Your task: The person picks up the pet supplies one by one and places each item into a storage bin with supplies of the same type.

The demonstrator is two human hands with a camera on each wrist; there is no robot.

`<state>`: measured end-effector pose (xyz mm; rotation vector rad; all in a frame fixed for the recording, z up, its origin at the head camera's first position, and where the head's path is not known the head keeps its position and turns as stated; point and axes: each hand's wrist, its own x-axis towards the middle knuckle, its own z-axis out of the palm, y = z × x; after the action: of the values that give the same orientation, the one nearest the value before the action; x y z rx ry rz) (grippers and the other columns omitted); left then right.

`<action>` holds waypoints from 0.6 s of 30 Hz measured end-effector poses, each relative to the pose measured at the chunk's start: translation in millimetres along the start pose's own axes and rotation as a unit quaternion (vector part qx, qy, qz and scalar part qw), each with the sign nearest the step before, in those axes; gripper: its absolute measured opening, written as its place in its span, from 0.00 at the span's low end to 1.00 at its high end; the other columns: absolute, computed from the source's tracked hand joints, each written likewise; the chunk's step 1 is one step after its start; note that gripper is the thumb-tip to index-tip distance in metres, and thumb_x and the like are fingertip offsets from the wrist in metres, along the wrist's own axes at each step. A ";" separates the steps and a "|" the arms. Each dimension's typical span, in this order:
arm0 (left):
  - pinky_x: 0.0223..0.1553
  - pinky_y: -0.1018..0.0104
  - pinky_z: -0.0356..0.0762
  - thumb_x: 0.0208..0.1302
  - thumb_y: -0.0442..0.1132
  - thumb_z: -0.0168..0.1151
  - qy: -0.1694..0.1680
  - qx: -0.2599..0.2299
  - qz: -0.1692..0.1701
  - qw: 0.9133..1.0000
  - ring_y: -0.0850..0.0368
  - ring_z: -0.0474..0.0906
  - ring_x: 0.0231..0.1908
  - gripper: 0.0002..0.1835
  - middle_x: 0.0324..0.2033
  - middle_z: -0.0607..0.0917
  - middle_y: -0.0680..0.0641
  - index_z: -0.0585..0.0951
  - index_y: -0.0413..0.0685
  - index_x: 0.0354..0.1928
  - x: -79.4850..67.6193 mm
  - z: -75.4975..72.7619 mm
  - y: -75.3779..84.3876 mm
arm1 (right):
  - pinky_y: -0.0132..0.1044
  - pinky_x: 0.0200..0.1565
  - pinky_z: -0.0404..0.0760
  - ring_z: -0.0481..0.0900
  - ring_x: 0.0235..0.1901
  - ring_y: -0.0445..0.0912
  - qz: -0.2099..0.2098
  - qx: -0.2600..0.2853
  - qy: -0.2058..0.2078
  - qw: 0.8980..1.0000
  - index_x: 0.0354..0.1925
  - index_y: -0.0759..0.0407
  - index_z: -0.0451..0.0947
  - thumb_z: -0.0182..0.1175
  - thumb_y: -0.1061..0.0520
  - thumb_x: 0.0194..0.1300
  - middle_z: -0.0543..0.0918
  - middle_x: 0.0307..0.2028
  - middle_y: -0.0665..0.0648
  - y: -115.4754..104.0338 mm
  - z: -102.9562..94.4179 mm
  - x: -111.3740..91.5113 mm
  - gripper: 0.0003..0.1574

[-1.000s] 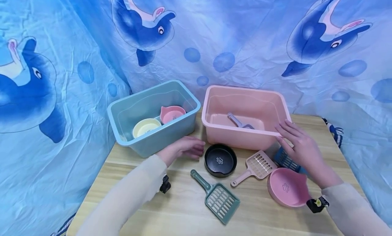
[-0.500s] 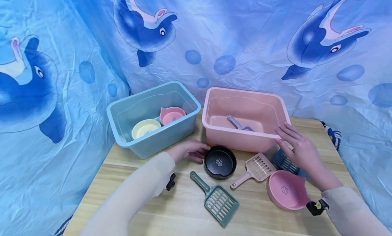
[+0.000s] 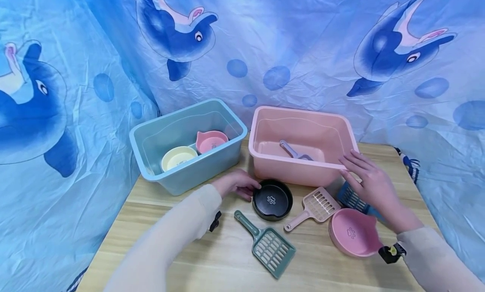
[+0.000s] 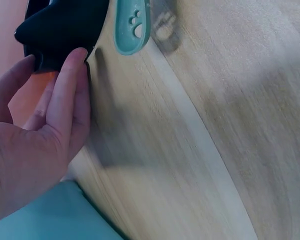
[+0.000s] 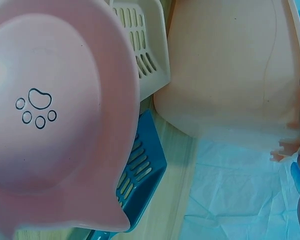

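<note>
My left hand is at the left edge of a black pet bowl with a paw print. In the left wrist view, thumb and fingers pinch the pointed ear of that black bowl. My right hand rests with fairly straight fingers on the front right corner of the pink litter box; only a sliver of it shows in the right wrist view. Beneath the right forearm sit a pink cat-ear bowl and a blue litter scoop, partly covered.
Inside the blue litter box are a cream bowl and a pink bowl. A purple scoop lies in the pink box. On the wooden table lie a green scoop and a beige-pink scoop.
My left hand has moved right to the black bowl and now pinches its edge. The right hand has stayed at the pink box's corner.
</note>
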<state>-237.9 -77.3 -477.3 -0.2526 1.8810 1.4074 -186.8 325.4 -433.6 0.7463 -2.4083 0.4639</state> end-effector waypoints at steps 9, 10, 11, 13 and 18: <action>0.33 0.60 0.92 0.63 0.27 0.74 0.031 0.023 0.013 0.999 0.55 0.84 0.23 0.07 0.27 0.84 0.45 0.84 0.42 0.31 2.1 6.3 -1.3 | 0.30 0.79 0.56 0.78 0.68 0.64 0.002 -0.010 -0.010 1.000 0.64 0.61 0.84 0.75 0.58 0.63 0.86 0.61 0.65 -0.3 -0.3 0.6 0.32; 0.32 0.61 0.92 0.63 0.26 0.74 0.033 0.021 0.013 0.999 0.55 0.84 0.23 0.07 0.27 0.84 0.45 0.85 0.41 0.31 2.2 6.4 -1.3 | 0.30 0.79 0.56 0.78 0.68 0.64 0.002 -0.010 -0.011 1.000 0.64 0.61 0.84 0.75 0.58 0.62 0.86 0.61 0.65 -0.2 0.0 0.6 0.32; 0.31 0.61 0.92 0.63 0.26 0.74 0.034 0.023 0.015 0.999 0.55 0.84 0.22 0.06 0.26 0.84 0.45 0.85 0.40 0.31 2.0 6.6 -1.4 | 0.29 0.79 0.56 0.78 0.68 0.64 0.002 -0.012 -0.011 1.000 0.64 0.61 0.84 0.75 0.58 0.62 0.87 0.61 0.65 -0.2 0.2 0.6 0.32; 0.30 0.61 0.91 0.63 0.25 0.73 0.036 0.022 0.019 0.999 0.55 0.83 0.21 0.05 0.26 0.84 0.44 0.85 0.38 0.33 1.8 6.6 -1.9 | 0.29 0.79 0.56 0.78 0.68 0.63 0.000 -0.011 -0.011 1.000 0.64 0.61 0.84 0.76 0.59 0.61 0.87 0.61 0.65 -0.1 0.4 0.9 0.33; 0.28 0.61 0.91 0.62 0.24 0.71 0.039 0.019 0.028 0.999 0.55 0.83 0.18 0.04 0.25 0.85 0.42 0.85 0.32 0.38 2.1 6.6 -4.2 | 0.31 0.79 0.58 0.79 0.68 0.64 -0.005 -0.007 -0.007 1.000 0.64 0.60 0.85 0.74 0.55 0.66 0.87 0.60 0.65 0.6 1.1 2.1 0.30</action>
<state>-234.0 -72.5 -482.4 -0.2402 1.9902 1.4152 -189.1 324.5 -433.2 0.7559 -2.4169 0.4389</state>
